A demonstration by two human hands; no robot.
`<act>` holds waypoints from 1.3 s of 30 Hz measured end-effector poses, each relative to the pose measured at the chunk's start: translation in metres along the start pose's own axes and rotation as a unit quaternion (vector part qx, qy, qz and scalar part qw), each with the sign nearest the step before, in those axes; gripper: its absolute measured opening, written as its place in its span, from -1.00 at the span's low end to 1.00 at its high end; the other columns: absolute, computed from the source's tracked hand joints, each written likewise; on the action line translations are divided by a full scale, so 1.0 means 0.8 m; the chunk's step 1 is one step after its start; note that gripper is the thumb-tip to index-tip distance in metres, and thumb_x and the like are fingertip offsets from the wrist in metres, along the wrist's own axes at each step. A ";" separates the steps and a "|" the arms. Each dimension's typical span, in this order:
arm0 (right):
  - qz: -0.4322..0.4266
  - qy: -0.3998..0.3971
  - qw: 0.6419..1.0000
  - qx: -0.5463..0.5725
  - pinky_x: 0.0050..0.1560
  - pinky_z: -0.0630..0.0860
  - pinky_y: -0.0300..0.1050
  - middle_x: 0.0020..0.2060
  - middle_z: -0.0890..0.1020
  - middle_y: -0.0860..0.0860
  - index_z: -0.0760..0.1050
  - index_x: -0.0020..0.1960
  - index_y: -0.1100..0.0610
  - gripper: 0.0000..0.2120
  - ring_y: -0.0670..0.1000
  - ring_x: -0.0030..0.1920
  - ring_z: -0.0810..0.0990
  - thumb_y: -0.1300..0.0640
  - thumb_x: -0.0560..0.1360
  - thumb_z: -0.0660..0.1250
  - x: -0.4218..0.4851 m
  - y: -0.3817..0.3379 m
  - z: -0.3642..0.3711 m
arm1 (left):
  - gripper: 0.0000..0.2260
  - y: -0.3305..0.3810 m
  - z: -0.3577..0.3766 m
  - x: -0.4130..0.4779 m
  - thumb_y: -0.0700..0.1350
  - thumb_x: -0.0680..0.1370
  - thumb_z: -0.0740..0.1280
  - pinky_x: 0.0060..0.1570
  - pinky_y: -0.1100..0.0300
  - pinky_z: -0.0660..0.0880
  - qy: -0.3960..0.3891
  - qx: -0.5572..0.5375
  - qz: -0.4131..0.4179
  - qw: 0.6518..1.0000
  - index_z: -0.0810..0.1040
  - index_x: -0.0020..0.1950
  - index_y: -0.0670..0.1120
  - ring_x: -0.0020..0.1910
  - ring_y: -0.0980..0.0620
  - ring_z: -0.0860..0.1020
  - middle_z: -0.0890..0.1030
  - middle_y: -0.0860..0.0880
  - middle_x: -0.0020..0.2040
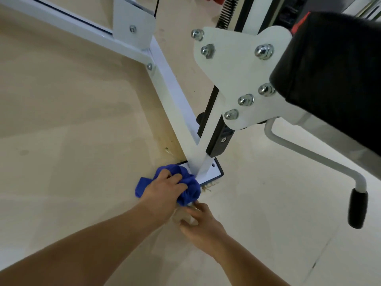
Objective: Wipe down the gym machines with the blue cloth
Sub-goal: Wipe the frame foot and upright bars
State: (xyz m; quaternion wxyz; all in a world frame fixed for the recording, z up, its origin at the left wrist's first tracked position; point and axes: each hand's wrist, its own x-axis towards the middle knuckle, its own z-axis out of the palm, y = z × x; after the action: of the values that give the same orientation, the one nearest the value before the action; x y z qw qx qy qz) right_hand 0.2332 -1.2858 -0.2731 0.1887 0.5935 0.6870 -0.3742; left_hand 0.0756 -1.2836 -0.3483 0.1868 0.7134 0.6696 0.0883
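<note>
Left hand (165,186) grips the blue cloth (189,191), bunched under curled fingers and pressed onto the near-left corner of the machine's white foot plate (211,172), where the white frame tubes (175,96) come down to the floor (72,141). Judgement: the bunching makes a thick pad for working round the tube base, a likely dust trap. Right hand (202,223) sits just nearer than the plate, below the cloth, fingers bent about something pale and blurred; whether it holds anything cannot be told. Small debris (208,185) lies at the plate's near edge. Black seat pad (334,75) hangs above and right of the plate. No containers in view.
</note>
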 end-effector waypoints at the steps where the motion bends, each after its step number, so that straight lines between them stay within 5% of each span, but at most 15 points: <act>1: -0.002 -0.006 1.000 0.030 0.37 0.46 -0.05 0.39 0.30 -0.32 0.38 0.45 -0.28 -0.58 -0.10 0.34 0.48 -0.14 0.59 0.24 -0.001 0.002 -0.004 | -0.75 0.002 -0.005 -0.003 -0.12 0.58 0.23 0.21 0.11 0.36 0.009 -0.014 0.000 1.000 0.54 0.22 0.11 0.21 -0.04 0.36 0.49 0.10 0.23; 4: 0.019 0.033 0.969 0.243 0.10 0.57 -0.11 0.13 0.59 -0.15 0.55 0.19 -0.11 -0.77 -0.11 0.02 0.59 0.05 0.55 0.34 -0.007 0.005 -0.013 | -0.73 0.012 -0.024 -0.005 -0.24 0.57 0.27 0.11 0.13 0.42 0.019 -0.209 -0.074 0.975 0.66 0.08 0.07 0.10 -0.03 0.48 0.57 0.09 0.06; 6: 0.023 0.136 0.920 0.367 0.03 0.59 -0.06 0.06 0.66 -0.04 0.52 0.12 -0.08 -0.80 -0.07 -0.04 0.64 0.06 0.51 0.39 -0.009 0.001 -0.012 | -0.75 0.031 -0.040 -0.008 -0.28 0.51 0.29 -0.04 0.08 0.42 -0.011 -0.450 -0.170 0.877 0.64 -0.19 0.05 -0.10 -0.10 0.49 0.53 0.05 -0.19; 8: 0.014 0.190 0.852 0.487 0.11 0.65 0.13 0.06 0.69 -0.08 0.51 0.16 -0.14 -0.79 -0.04 0.05 0.69 0.00 0.55 0.41 -0.004 -0.009 -0.011 | -0.86 0.050 -0.055 -0.013 -0.21 0.46 0.34 -0.05 0.03 0.42 -0.044 -0.579 -0.161 0.798 0.57 -0.23 0.02 -0.18 -0.11 0.50 0.51 -0.05 -0.25; 10: 0.006 0.163 0.812 0.561 0.10 0.66 0.23 0.06 0.72 -0.13 0.55 0.21 -0.21 -0.80 -0.02 0.09 0.72 -0.04 0.60 0.39 0.003 -0.022 -0.012 | -0.76 0.049 -0.056 -0.015 -0.23 0.52 0.30 -0.08 0.18 0.45 -0.053 -0.526 -0.053 0.847 0.58 -0.15 0.13 -0.19 0.08 0.54 0.54 0.13 -0.29; 12: 0.021 0.175 0.820 0.544 0.13 0.66 0.22 0.04 0.73 -0.09 0.57 0.14 -0.14 -0.85 0.03 0.08 0.72 0.02 0.59 0.41 0.012 -0.028 -0.018 | -0.72 0.040 -0.061 -0.017 -0.27 0.53 0.26 -0.15 0.32 0.45 -0.048 -0.431 -0.008 0.901 0.58 -0.03 0.13 -0.25 0.26 0.56 0.59 0.22 -0.28; 15: 0.075 0.285 0.853 0.431 0.11 0.64 0.13 -0.01 0.67 0.00 0.50 0.06 -0.04 -0.89 0.07 0.00 0.66 0.14 0.58 0.33 0.038 -0.018 -0.042 | -0.65 -0.007 -0.069 -0.024 -0.14 0.57 0.32 0.11 0.32 0.44 -0.002 -0.257 -0.065 0.964 0.56 0.33 0.10 0.15 0.22 0.54 0.59 0.18 0.22; 17: 0.078 0.346 0.862 0.362 0.07 0.62 0.08 0.03 0.63 0.00 0.47 0.13 -0.04 -0.82 0.08 0.01 0.63 0.16 0.56 0.30 0.060 -0.011 -0.064 | -0.53 -0.037 -0.062 -0.035 0.02 0.57 0.35 0.25 0.11 0.48 -0.073 -0.088 -0.093 0.989 0.40 0.49 0.10 0.43 0.02 0.35 0.38 0.09 0.45; 21: 0.029 0.317 0.910 0.268 0.01 0.53 -0.06 0.16 0.56 -0.08 0.38 0.38 -0.12 -0.57 0.04 0.10 0.58 0.20 0.57 0.23 0.094 -0.007 -0.078 | -0.42 -0.056 -0.054 -0.049 0.19 0.58 0.34 0.32 0.03 0.48 -0.109 -0.001 -0.063 0.992 0.29 0.55 0.06 0.58 0.02 0.11 0.15 0.08 0.60; 23: -0.001 0.298 0.949 0.100 0.07 0.49 -0.03 0.14 0.56 -0.09 0.44 0.36 -0.09 -0.64 0.10 0.21 0.53 0.17 0.61 0.18 0.107 0.000 -0.070 | -0.40 -0.058 -0.049 -0.052 0.21 0.58 0.33 0.34 0.05 0.46 -0.092 -0.007 -0.051 0.994 0.26 0.57 0.09 0.59 0.04 0.08 0.11 0.10 0.62; 26: 0.014 0.232 0.968 -0.092 0.23 0.41 0.05 0.40 0.35 -0.02 0.37 0.43 -0.08 -0.63 0.15 0.38 0.28 0.11 0.64 0.14 0.127 0.013 -0.069 | -0.35 -0.066 -0.046 -0.053 0.23 0.61 0.27 0.40 0.11 0.39 -0.083 -0.010 -0.043 0.996 0.12 0.64 0.11 0.63 0.08 -0.03 -0.04 0.12 0.67; 29: 0.063 0.171 0.979 -0.089 0.40 0.35 0.08 0.44 0.23 0.02 0.32 0.44 -0.01 -0.59 0.17 0.37 0.27 0.16 0.61 0.18 0.143 0.002 -0.108 | -0.34 -0.069 -0.042 -0.052 0.25 0.62 0.24 0.36 0.12 0.41 -0.082 -0.001 -0.032 0.996 0.09 0.65 0.11 0.63 0.07 -0.02 -0.05 0.11 0.67; 34: 0.027 0.269 0.963 0.015 0.03 0.46 -0.04 0.20 0.34 -0.01 0.37 0.13 0.02 -0.83 0.11 0.04 0.52 0.21 0.58 0.23 0.129 -0.004 -0.080 | -0.34 -0.069 -0.047 -0.051 0.25 0.63 0.23 0.38 0.12 0.38 -0.085 -0.001 -0.026 0.996 0.07 0.66 0.11 0.63 0.08 -0.04 -0.07 0.13 0.67; 39: -0.018 0.331 0.938 0.099 0.04 0.39 -0.14 0.25 0.39 0.00 0.39 0.31 0.10 -0.78 -0.01 -0.02 0.47 0.13 0.68 0.19 0.091 0.012 0.006 | -0.33 -0.070 -0.045 -0.050 0.24 0.62 0.24 0.41 0.14 0.35 -0.077 -0.015 -0.027 0.997 0.06 0.66 0.13 0.63 0.10 -0.07 -0.08 0.15 0.67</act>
State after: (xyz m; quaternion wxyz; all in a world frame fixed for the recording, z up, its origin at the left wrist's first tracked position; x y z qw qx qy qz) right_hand 0.2252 -1.2397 -0.3303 -0.1157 0.6873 0.6807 -0.2255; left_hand 0.0066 -1.3163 -0.3322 0.2509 0.6972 0.6705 0.0377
